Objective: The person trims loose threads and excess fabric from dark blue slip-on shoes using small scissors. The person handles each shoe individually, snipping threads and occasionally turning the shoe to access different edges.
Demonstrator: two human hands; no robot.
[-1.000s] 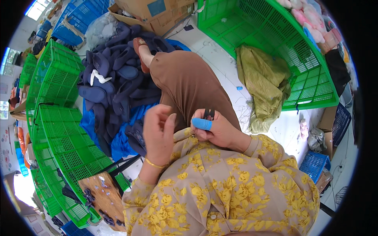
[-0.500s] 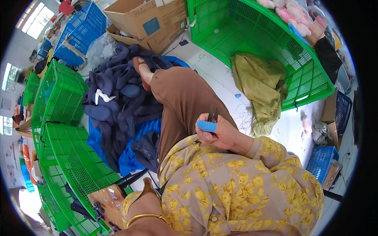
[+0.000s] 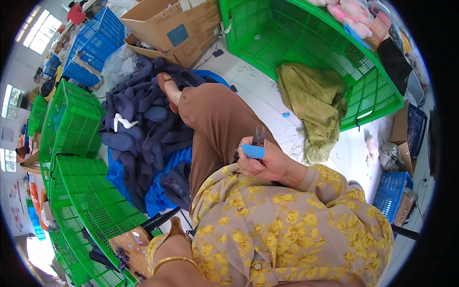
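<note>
A small pair of dark thread snips (image 3: pixel 258 136) rises from my right hand (image 3: pixel 260 160), its pointed blades apart and up. The fingers are closed around its lower part, and a blue wrap (image 3: pixel 253 151) covers one digit. This hand rests above my lap, close to the floral shirt. A small dark bit shows by the fingertips, too little of it to name. Of my left hand (image 3: pixel 178 278), only the part beyond a gold bangle (image 3: pixel 176 260) shows at the lower edge; its fingers are out of the picture. Beside that arm lies a wooden board (image 3: pixel 131 246) with small dark scraps.
Dark blue slippers (image 3: pixel 155 113) are heaped on blue sheeting (image 3: pixel 165 203) to the left, a white scrap (image 3: pixel 125 122) on top. Green crates (image 3: pixel 103 191) line the left. A large green crate (image 3: pixel 258 52), an olive sack (image 3: pixel 313 105) and a cardboard box (image 3: pixel 174 31) stand ahead.
The snips have turned upright in my right hand, and their blades now show apart. The whole view has shifted slightly; the slipper heap lies as before.
</note>
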